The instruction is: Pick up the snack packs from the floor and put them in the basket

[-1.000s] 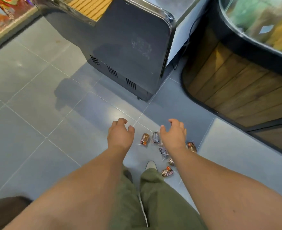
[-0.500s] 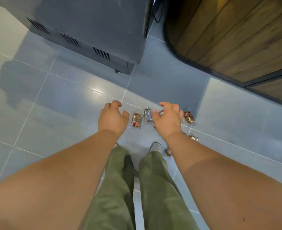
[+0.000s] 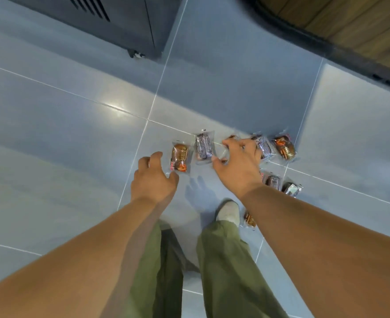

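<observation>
Nearest, green trousers (image 3: pixel 223 260) and a pale shoe (image 3: pixel 228 211) are noted. One snack pack (image 3: pixel 249 218) lies on the floor (image 3: pixel 51 134) just beside the shoe. Two further packs (image 3: pixel 272 181) lie past the right forearm.

The left hand (image 3: pixel 153 180) is loosely curled and holds nothing. It is just beside an orange pack (image 3: pixel 179 157). The right hand (image 3: pixel 237 166) is spread claw-like over a half-hidden pack (image 3: pixel 233 137); no pinch is seen. It sits between a dark pack (image 3: pixel 203 146) and a second dark pack (image 3: pixel 264 146).

An outer orange pack (image 3: pixel 284 148) lies far right. The basket is not in view. Progress is judged nil: eight packs are counted, all on the floor.
</observation>
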A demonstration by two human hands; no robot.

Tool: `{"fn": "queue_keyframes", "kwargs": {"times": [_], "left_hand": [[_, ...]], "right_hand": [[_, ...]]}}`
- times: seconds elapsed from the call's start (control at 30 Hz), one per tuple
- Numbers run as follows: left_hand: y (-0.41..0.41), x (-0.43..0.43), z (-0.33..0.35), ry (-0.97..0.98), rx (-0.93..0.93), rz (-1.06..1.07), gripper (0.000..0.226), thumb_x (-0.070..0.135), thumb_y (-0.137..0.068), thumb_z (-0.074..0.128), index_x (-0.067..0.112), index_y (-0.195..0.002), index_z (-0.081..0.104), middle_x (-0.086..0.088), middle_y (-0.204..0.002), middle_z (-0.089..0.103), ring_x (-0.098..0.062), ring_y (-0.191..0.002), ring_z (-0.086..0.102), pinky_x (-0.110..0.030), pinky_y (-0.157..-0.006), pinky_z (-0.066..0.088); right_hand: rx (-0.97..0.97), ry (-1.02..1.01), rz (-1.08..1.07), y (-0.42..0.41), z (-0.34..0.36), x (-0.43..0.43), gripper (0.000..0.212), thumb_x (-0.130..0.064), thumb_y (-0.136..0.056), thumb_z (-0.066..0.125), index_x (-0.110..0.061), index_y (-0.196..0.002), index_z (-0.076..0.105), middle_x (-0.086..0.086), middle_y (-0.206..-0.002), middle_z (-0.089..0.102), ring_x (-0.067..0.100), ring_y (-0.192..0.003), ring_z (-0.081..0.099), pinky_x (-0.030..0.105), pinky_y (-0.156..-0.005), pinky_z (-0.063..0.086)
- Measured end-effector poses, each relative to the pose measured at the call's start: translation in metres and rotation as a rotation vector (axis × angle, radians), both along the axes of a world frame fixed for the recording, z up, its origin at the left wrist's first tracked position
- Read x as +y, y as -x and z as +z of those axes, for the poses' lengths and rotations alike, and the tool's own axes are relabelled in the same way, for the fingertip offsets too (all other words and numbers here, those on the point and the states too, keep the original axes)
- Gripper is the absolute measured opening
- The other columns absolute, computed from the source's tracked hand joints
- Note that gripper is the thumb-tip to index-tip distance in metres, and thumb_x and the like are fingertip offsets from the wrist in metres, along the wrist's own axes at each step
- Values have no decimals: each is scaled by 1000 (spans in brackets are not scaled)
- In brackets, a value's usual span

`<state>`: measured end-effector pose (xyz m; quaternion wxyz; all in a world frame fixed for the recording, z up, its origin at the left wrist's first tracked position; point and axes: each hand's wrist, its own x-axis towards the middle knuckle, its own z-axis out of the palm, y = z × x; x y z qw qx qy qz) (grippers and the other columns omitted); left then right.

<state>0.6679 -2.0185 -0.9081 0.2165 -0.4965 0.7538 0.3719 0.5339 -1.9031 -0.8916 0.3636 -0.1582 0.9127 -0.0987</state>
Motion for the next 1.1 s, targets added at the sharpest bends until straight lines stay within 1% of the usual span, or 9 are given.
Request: {"fn": "queue_keyframes", "kwargs": {"times": [0.17,0.4,0.5,0.57,0.67,0.73,0.8,0.93,1.1], "left_hand": [[2,12,-81,-26,-36,17,65,36,-89,58,27,-144,24,-6,-146,23,-31,-122,47,-42,-98,46],[18,17,-186,-4,-31,15,67,37,-86,59,30,-142,24,-8,-147,15,-37,-123,41,-44,-103,39],[24,20,-225,-7,-20,10,71,35,-83,62,29,-142,23,-10,-147,15,-39,-122,41,-42,-101,38],[28,22,-248,-2,2,8,76,35,-80,64,31,-143,21,-9,-146,15,-37,-123,39,-42,-101,38],[31,24,-273,19,47,25,89,37,-77,70,31,-146,15,-8,-145,17,-33,-128,28,-40,-103,36],[32,27,-282,84,38,-20,92,37,-78,69,29,-149,10,-10,-144,18,-33,-126,27,-39,-102,34],[32,28,-284,115,37,-55,89,33,-82,65,26,-150,8,-12,-144,18,-34,-123,28,-40,-100,35],[30,20,-265,47,67,28,81,21,-86,58,25,-151,9,-12,-142,21,-35,-121,32,-42,-98,37],[26,5,-201,10,17,131,80,20,-89,54,24,-151,4,-11,-146,22,-35,-124,31,-41,-101,33]], "right_hand": [[-9,3,20,1,-82,0,53,-35,-91,57,-25,-139,39,7,-142,21,30,-131,22,39,-110,27],[-19,9,91,-1,-180,-14,57,-37,-91,57,-31,-142,33,7,-144,18,33,-131,23,43,-108,32],[-14,-16,121,4,-219,-21,58,-37,-92,56,-33,-143,29,8,-146,16,36,-131,23,44,-110,29],[-55,-66,114,9,-241,-24,61,-38,-93,53,-36,-146,22,9,-152,7,37,-137,15,47,-113,24],[-139,-148,129,10,-268,-25,73,-40,-95,49,-41,-149,-1,13,-156,-9,36,-143,3,49,-117,13],[-163,-167,135,7,-279,-25,80,-41,-95,48,-43,-147,-12,15,-155,-11,35,-144,2,48,-117,10],[-148,-182,133,5,-284,-27,80,-40,-95,47,-44,-146,-14,16,-152,-4,36,-141,7,48,-115,12],[-155,-154,81,9,-267,-30,78,-37,-92,51,-47,-147,-3,14,-142,15,39,-131,25,51,-110,26],[-157,-93,9,8,-206,-29,77,-35,-90,53,-49,-146,3,13,-142,17,39,-129,29,48,-110,27]]}}
